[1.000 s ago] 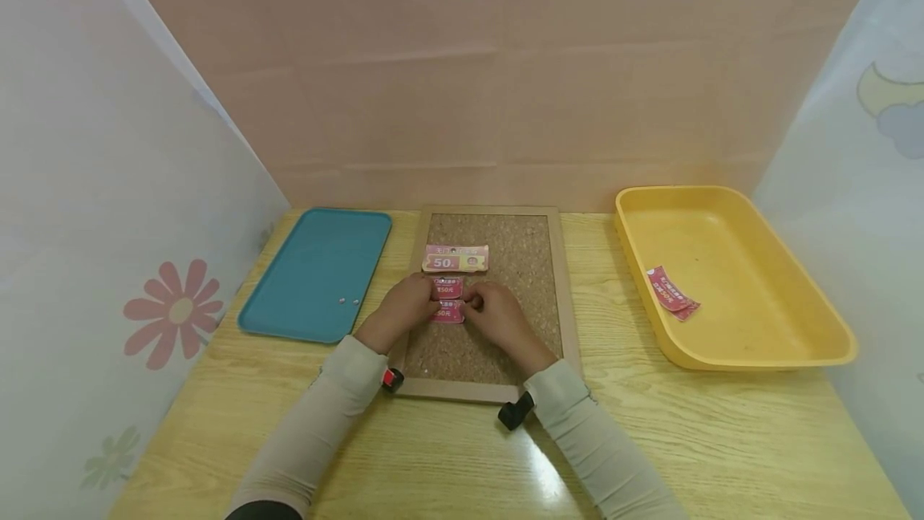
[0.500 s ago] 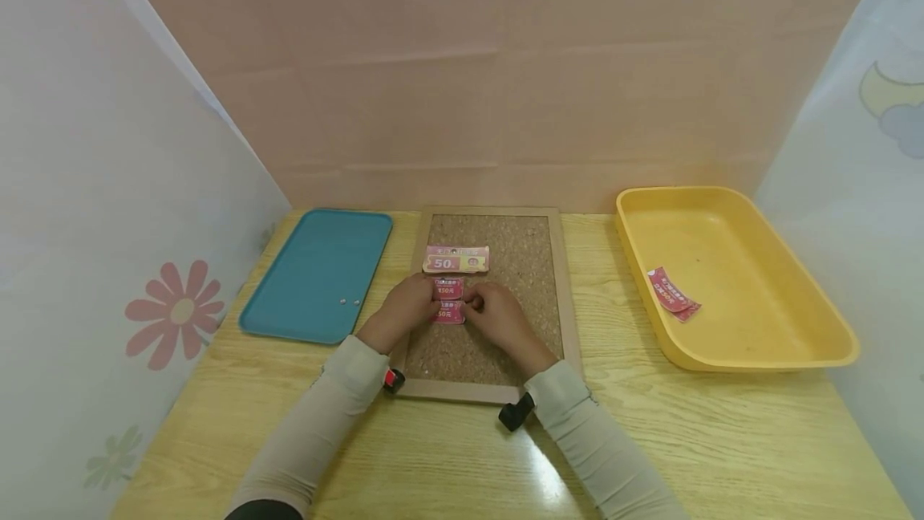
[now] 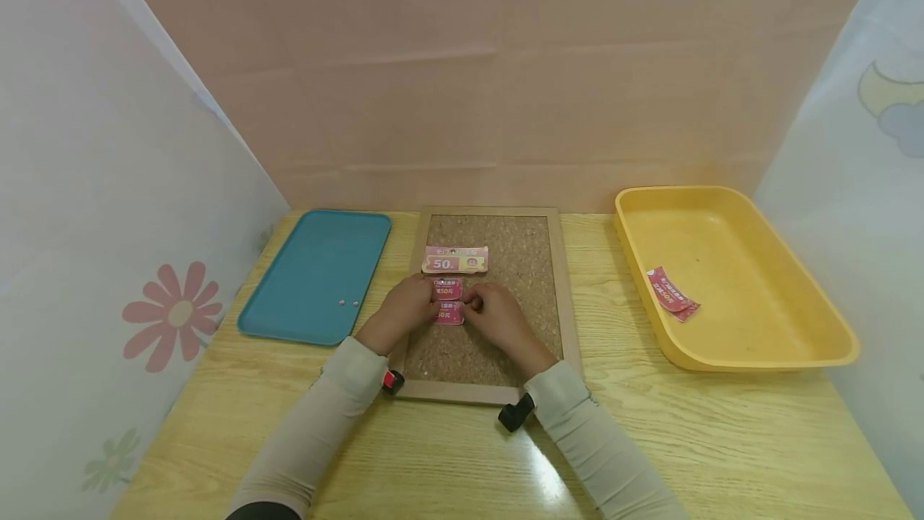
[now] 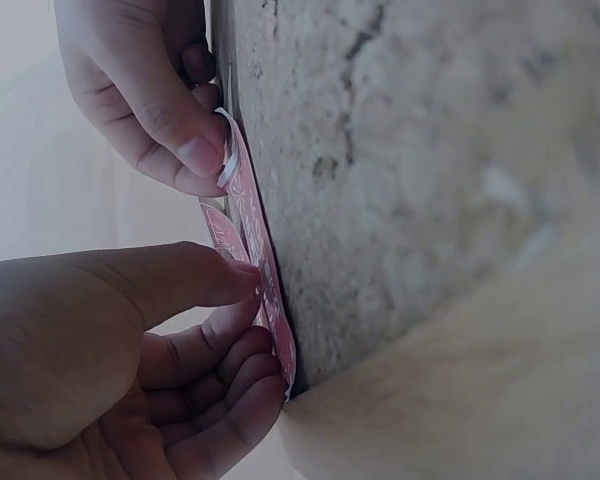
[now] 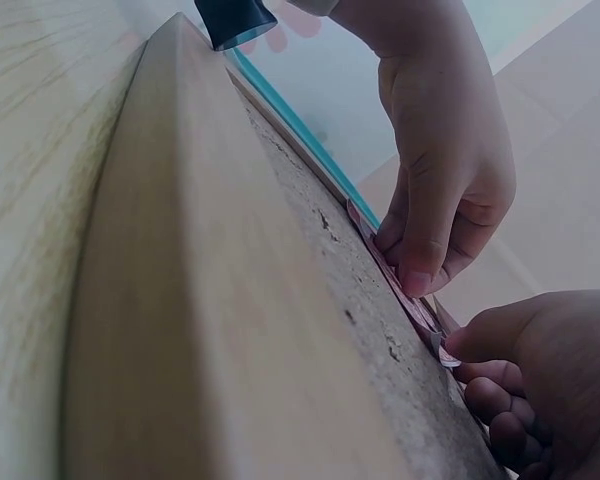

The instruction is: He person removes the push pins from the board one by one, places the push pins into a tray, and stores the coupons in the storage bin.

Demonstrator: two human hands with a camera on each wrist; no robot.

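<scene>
A pink coupon (image 3: 451, 313) lies on the framed cork board (image 3: 498, 351), just below a second pink coupon (image 3: 449, 289) with a small shiny dot at its top. My left hand (image 3: 406, 310) covers the lower coupon's left end; in the left wrist view its thumb (image 4: 225, 279) presses on the paper and its other fingers curl at the edge. At the opposite end my right hand (image 3: 500, 318) pinches the coupon's lifted, curling edge (image 5: 448, 355) between thumb and fingers. Any pin under the left thumb is hidden.
Above them on the board is a larger pink and yellow coupon (image 3: 456, 260). Left stands a teal tray (image 3: 318, 263) with two tiny shiny pieces (image 3: 349, 302). On the right, a yellow bin (image 3: 736, 279) holds overlapping pink coupons (image 3: 671, 293). A pale speck (image 3: 426, 372) lies low on the board.
</scene>
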